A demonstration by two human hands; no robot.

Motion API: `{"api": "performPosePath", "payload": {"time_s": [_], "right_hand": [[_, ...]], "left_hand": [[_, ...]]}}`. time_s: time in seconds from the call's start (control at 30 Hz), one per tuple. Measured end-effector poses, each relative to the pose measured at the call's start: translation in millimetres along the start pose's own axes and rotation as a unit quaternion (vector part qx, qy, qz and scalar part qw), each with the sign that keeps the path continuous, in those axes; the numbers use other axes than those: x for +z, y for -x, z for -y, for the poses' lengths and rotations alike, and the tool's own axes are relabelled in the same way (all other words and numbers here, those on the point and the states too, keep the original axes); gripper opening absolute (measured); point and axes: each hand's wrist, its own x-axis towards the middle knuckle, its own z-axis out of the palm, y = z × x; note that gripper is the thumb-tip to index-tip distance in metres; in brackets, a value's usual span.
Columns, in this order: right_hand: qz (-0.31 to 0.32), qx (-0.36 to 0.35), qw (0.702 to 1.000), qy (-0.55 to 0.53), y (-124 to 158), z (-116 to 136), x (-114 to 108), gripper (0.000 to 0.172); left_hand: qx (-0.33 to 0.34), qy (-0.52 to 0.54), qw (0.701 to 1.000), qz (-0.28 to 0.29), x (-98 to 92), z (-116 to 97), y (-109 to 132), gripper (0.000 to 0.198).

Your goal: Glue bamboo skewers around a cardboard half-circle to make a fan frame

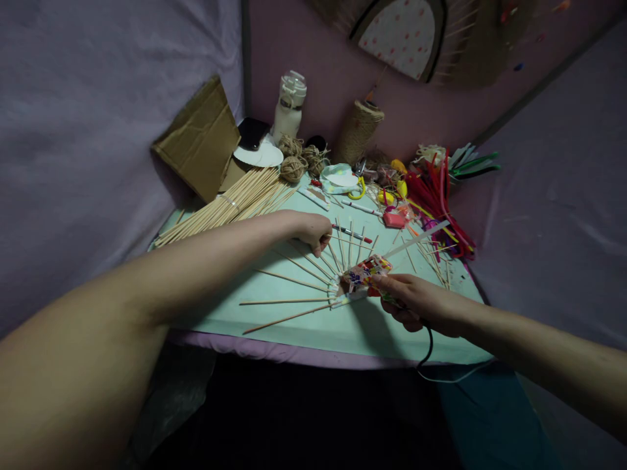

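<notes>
My right hand (409, 300) is wrapped round a glue gun (365, 271) with a colourful patterned body. A pale glue stick (416, 239) sticks out of its back, and a dark cord (430, 346) hangs below the hand. The gun's nose points down at a half-round piece (335, 287) from which thin wooden sticks (294, 282) fan out like rays. Above the fan, my left hand (316, 233) is closed, pinching the end of a thin wooden stick (355, 244) that slants to the right. Its fingertips are partly hidden. A red-tipped pen (353, 233) lies just beyond.
A big bundle of wooden sticks (230, 201) lies at left by a cardboard piece (200, 143). Behind stand a bottle (289, 108), twine balls (292, 168) and a twine spool (359, 130). Red pipe cleaners (434, 196) and yellow-handled scissors (361, 189) lie right of them.
</notes>
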Motion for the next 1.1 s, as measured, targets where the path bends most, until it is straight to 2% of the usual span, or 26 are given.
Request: {"api": "performPosePath", "payload": {"time_s": [0.07, 0.2, 0.47, 0.73, 1.1], "right_hand": [[-0.003, -0.022, 1.0, 0.001, 1.7, -4.5, 2.7, 0.043], [-0.027, -0.066, 0.995, 0.07, 5.3, -10.2, 9.0, 0.047], [-0.07, -0.072, 0.988, 0.116, 9.5, -11.6, 9.6, 0.046], [-0.057, -0.07, 0.988, 0.127, 4.8, -10.1, 8.8, 0.048], [-0.052, -0.06, 0.985, 0.151, 3.7, -7.6, 8.9, 0.044]], "left_hand": [[-0.003, 0.001, 1.0, 0.0, -0.6, -0.9, 0.9, 0.023], [0.002, 0.002, 1.0, 0.001, -0.1, 0.6, -0.5, 0.021], [0.008, 0.006, 1.0, -0.001, 3.7, 8.1, -6.4, 0.023], [0.008, 0.005, 1.0, -0.005, 2.3, 4.1, -2.7, 0.017], [0.014, 0.004, 1.0, -0.003, 3.1, 7.7, -5.4, 0.021]]}}
